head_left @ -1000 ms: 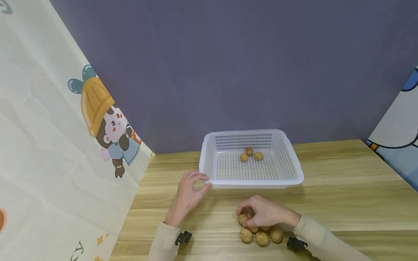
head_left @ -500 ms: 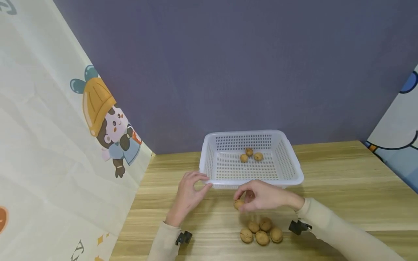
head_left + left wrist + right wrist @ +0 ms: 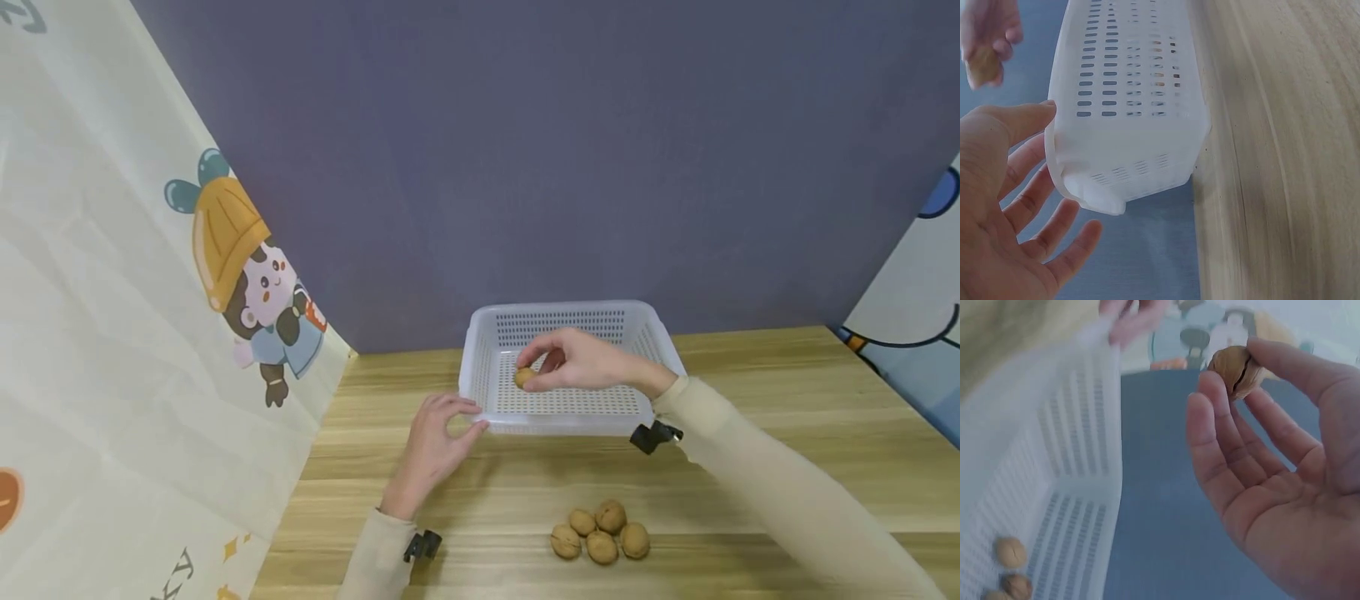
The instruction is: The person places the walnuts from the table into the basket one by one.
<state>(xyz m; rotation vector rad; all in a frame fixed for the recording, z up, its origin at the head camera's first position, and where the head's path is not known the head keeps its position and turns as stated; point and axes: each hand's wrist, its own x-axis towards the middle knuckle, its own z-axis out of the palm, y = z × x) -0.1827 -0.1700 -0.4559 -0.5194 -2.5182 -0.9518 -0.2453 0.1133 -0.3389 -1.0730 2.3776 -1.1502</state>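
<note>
My right hand (image 3: 581, 360) pinches a walnut (image 3: 525, 378) above the inside of the white plastic basket (image 3: 570, 423). In the right wrist view, a dark crack runs along the held walnut (image 3: 1232, 367), between thumb and fingertips. My left hand (image 3: 433, 450) holds the basket's near left corner, thumb at the front rim and fingers at the left side. The right wrist view shows walnuts (image 3: 1011, 552) lying in the basket; the right hand covers them in the head view. Several walnuts (image 3: 602, 547) are grouped on the wooden table in front of the basket.
The wooden table (image 3: 787, 417) runs up to a dark blue-grey panel (image 3: 525, 167) behind the basket. A white sheet printed with a cartoon figure (image 3: 262, 300) hangs at the left, and another printed sheet (image 3: 911, 283) at the right.
My right hand has picked a walnut from the group on the table and carried it forward and up over the basket. My left hand has stayed at the basket's corner.
</note>
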